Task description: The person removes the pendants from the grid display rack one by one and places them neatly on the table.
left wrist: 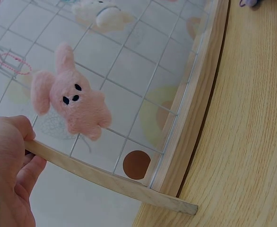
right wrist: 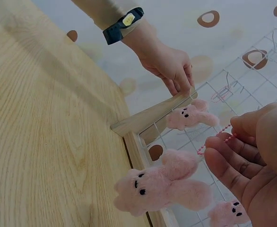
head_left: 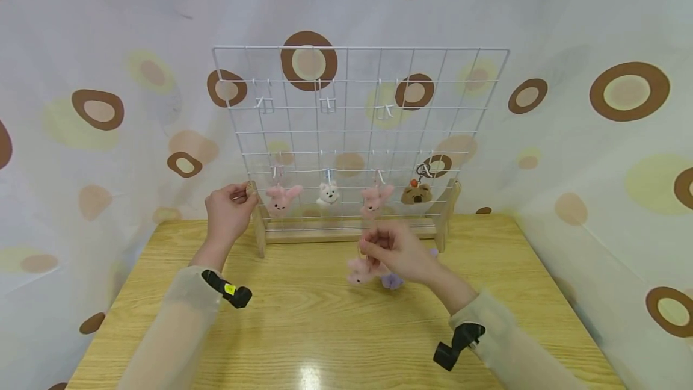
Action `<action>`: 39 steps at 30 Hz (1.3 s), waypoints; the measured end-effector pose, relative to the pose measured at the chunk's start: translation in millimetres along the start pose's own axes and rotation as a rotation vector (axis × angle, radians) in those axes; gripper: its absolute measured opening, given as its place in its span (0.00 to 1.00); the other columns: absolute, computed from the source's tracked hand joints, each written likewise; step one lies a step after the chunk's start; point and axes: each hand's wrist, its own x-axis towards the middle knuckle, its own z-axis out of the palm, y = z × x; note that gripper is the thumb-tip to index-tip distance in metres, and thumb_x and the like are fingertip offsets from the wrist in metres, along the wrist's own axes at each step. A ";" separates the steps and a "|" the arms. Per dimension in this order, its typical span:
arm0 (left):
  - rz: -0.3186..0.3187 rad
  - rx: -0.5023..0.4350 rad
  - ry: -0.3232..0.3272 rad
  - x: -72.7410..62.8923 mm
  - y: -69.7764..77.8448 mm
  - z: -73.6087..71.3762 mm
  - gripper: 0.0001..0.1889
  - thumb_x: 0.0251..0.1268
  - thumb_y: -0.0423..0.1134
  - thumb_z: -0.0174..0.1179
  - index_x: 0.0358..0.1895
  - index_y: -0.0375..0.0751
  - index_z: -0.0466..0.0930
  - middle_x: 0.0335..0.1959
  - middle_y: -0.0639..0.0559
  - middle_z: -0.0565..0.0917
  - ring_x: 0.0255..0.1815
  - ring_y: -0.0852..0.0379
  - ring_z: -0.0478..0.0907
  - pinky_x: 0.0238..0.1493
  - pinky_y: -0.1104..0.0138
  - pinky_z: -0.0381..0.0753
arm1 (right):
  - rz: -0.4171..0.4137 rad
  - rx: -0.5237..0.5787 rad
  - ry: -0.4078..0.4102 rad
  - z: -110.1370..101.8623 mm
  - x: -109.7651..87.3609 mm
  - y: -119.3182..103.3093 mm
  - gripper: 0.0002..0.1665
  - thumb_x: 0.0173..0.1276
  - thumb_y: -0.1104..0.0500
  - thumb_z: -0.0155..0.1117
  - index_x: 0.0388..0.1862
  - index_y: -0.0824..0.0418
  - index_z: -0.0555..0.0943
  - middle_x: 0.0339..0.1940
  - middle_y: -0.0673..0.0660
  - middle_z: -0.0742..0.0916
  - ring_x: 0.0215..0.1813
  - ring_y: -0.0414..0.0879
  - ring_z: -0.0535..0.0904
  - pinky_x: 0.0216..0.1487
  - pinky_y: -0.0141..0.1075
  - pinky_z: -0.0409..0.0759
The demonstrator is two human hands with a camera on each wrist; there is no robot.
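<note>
The pink plush rabbit [right wrist: 150, 187] is dangling above the wooden table [head_left: 303, 318], in front of the wire rack [head_left: 346, 132], whose left upright [left wrist: 105, 177] the left hand [head_left: 230, 209] is gripping. The right hand [head_left: 399, 251] is partly hiding a purple plush [head_left: 392, 281]. Four other charms [head_left: 328, 195] are hanging from the rack. The right fingertips [right wrist: 214, 147] are pinching the rabbit's bead chain [right wrist: 200, 152].

bunny plush [right wrist: 152, 187]: pink | bear charm [head_left: 416, 195]: brown | grid [head_left: 363, 48]: white | table [head_left: 303, 324]: tan, wood-grained | backdrop [head_left: 595, 17]: white, brown-ringed

Pale sleeves [head_left: 175, 324], black wrist straps [head_left: 467, 336]
</note>
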 end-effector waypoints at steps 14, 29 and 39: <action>0.004 0.001 0.005 -1.2 -1.2 -1.3 0.16 0.72 0.34 0.66 0.56 0.27 0.87 0.47 0.34 0.89 0.50 0.44 0.89 0.46 0.63 0.88 | 0.052 0.018 -0.024 7.5 -10.5 8.7 0.09 0.80 0.63 0.64 0.42 0.68 0.86 0.29 0.61 0.88 0.29 0.53 0.84 0.27 0.36 0.82; 0.003 -0.022 0.008 0.2 -1.4 -0.1 0.16 0.71 0.34 0.67 0.56 0.26 0.86 0.47 0.33 0.89 0.51 0.43 0.89 0.47 0.58 0.88 | 0.128 0.069 -0.029 17.4 -7.8 44.6 0.10 0.81 0.63 0.63 0.43 0.71 0.84 0.31 0.64 0.87 0.29 0.50 0.85 0.28 0.33 0.83; 0.001 -0.023 0.003 -0.2 -0.7 0.3 0.17 0.72 0.34 0.67 0.58 0.26 0.86 0.48 0.33 0.89 0.51 0.43 0.89 0.48 0.60 0.88 | 0.194 0.156 0.107 16.1 11.6 71.0 0.11 0.81 0.64 0.62 0.45 0.74 0.84 0.34 0.71 0.88 0.31 0.48 0.86 0.32 0.35 0.86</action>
